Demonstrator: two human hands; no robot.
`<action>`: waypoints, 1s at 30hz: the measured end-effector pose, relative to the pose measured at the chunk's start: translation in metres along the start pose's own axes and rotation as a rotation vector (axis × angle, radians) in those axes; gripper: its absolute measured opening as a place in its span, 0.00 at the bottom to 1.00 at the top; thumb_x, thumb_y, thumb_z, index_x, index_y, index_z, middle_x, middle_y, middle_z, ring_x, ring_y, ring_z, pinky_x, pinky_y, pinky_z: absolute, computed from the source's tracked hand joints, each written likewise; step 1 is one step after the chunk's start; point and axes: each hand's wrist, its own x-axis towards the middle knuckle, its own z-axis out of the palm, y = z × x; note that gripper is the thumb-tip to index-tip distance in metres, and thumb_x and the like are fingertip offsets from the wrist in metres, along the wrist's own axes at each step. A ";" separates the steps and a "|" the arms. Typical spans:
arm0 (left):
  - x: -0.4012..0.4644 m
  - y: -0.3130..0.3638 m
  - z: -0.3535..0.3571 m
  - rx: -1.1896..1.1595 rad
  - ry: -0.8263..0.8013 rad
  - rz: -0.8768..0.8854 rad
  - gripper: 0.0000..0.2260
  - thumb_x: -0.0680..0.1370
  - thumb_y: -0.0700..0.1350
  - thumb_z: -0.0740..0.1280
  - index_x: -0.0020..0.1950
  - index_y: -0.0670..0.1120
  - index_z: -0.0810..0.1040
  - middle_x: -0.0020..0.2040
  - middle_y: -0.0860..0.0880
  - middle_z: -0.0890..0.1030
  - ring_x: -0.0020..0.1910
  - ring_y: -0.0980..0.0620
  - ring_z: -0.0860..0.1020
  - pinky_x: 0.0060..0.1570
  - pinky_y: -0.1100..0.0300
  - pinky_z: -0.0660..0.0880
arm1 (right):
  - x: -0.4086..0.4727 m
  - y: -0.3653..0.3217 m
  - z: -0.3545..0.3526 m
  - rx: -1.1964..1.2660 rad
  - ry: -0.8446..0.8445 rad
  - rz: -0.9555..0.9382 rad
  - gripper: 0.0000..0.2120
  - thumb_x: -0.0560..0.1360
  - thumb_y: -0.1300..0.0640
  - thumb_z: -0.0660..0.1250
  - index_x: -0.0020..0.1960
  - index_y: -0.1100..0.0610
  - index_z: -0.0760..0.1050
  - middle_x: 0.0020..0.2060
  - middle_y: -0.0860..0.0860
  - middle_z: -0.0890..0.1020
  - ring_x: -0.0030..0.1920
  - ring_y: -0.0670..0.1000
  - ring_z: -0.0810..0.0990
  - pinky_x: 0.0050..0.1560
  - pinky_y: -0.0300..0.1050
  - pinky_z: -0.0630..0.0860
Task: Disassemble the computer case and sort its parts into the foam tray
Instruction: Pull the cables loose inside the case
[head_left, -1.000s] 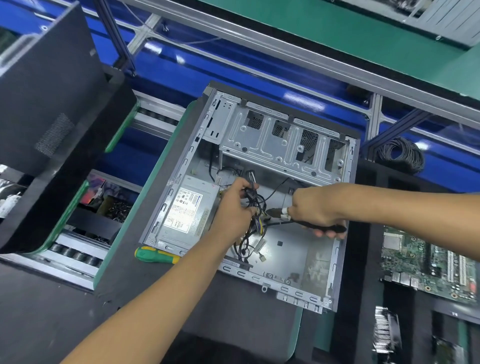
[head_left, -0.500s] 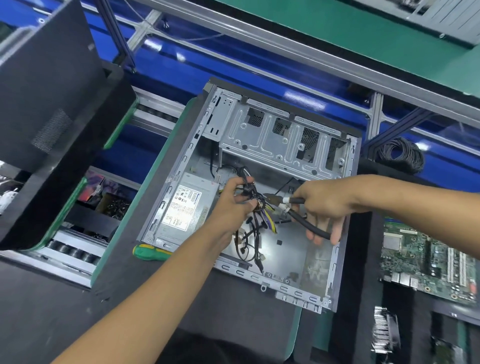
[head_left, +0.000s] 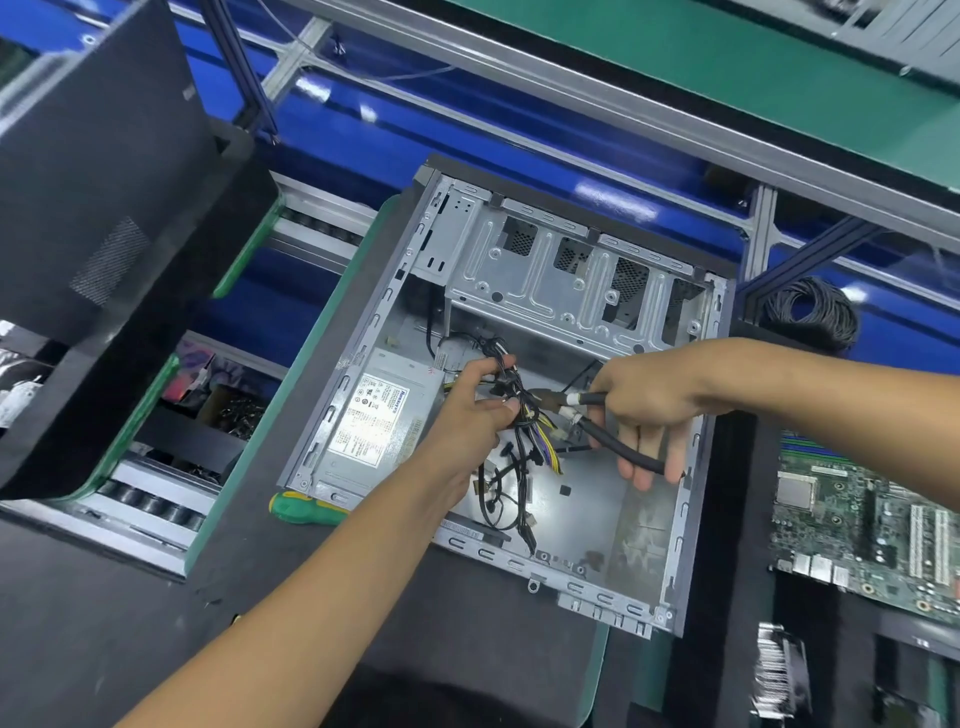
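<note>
The grey computer case (head_left: 670, 566) lies open on its side on a dark mat. A power supply (head_left: 379, 421) with a white label sits in its left part. My left hand (head_left: 472, 410) grips a bundle of black and coloured cables (head_left: 519, 452) rising from the power supply. My right hand (head_left: 644, 405) holds black-handled cutters (head_left: 608, 431), handles spread, with the jaws pointing left at the bundle. Loose cable ends hang down onto the case floor.
A green-and-yellow screwdriver (head_left: 306, 509) lies by the case's lower left corner. A motherboard (head_left: 862, 525) and a heatsink (head_left: 779, 670) rest in the black foam tray (head_left: 737, 545) at right. A black side panel (head_left: 104, 208) stands at left; coiled black cable (head_left: 813, 312) lies beyond the case.
My left hand has lifted the cable bundle higher. My right hand's cutter handles have spread apart, with the jaws kept at the bundle.
</note>
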 end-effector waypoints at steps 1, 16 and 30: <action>0.000 0.000 0.000 0.000 -0.001 0.001 0.23 0.82 0.38 0.67 0.56 0.70 0.78 0.48 0.47 0.85 0.36 0.61 0.77 0.37 0.65 0.71 | 0.000 -0.001 -0.001 -0.014 -0.003 0.004 0.18 0.79 0.70 0.46 0.58 0.68 0.74 0.42 0.67 0.86 0.47 0.68 0.87 0.31 0.52 0.84; -0.001 0.004 0.004 0.059 0.031 0.024 0.20 0.80 0.40 0.70 0.61 0.65 0.77 0.51 0.47 0.82 0.40 0.63 0.80 0.38 0.70 0.73 | 0.006 -0.010 -0.003 -0.138 0.008 0.037 0.16 0.81 0.68 0.49 0.58 0.67 0.74 0.40 0.67 0.85 0.44 0.67 0.87 0.29 0.52 0.82; -0.006 0.008 0.008 0.221 0.021 0.179 0.18 0.81 0.34 0.67 0.68 0.51 0.75 0.50 0.49 0.76 0.50 0.53 0.76 0.42 0.77 0.71 | 0.002 -0.057 -0.017 -0.512 -0.089 0.157 0.15 0.79 0.75 0.50 0.59 0.71 0.72 0.46 0.69 0.85 0.38 0.62 0.87 0.32 0.49 0.83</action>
